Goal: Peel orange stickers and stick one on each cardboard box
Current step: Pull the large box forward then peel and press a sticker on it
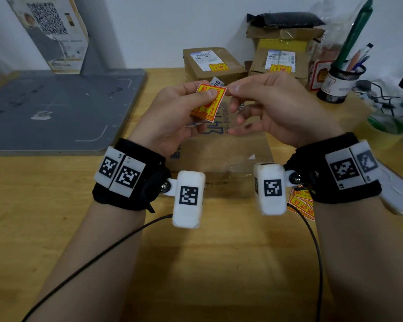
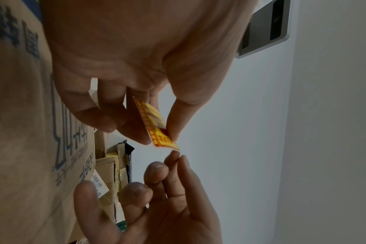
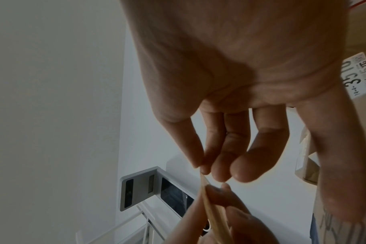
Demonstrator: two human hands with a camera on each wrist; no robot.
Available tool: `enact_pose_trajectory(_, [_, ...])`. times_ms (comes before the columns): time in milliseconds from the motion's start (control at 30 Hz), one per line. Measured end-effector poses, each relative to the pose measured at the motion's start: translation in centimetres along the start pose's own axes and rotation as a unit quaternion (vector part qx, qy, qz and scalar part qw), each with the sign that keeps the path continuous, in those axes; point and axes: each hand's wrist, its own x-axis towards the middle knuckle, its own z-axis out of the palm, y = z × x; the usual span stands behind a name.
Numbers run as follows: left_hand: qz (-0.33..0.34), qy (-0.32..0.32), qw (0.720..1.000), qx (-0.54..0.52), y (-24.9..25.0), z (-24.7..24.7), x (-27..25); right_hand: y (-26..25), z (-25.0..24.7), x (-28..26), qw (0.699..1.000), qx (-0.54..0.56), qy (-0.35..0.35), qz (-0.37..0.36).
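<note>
Both forearms reach forward over the desk, wrists raised, hands meeting above the near box, which lies flat below them with blue print on top. The left hand is palm-up and tilted inward, thumb pressed on the face of the sticker and fingers curled behind it, so the sticker is pinched and held up off the box, tilted, its top corner pointing to about 1 o'clock. In the left wrist view the thumb and fingers clamp the sticker edge-on. The right hand comes in from 3 o'clock, thumb and forefinger pinched together at that top corner, the other fingers loosely curled beneath; the right wrist view shows the thumb and fingertips closed on the sticker's edge. Whether the backing has begun to part cannot be told. At 12 o'clock a second box and at 1 o'clock a third box each already carry a sticker. More stickers lie on the desk at 5 o'clock, under the right wrist. A pen cup stands at 2 o'clock, a grey mat at 10 o'clock.
</note>
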Motion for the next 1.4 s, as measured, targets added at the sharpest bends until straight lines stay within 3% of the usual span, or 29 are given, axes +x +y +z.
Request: enact_pose_trajectory(1400, [-0.007,-0.018,0.999,0.031,0.30,0.20,-0.43,0.41,-0.37,0.20,1.000,-0.023,-0.019,0.005])
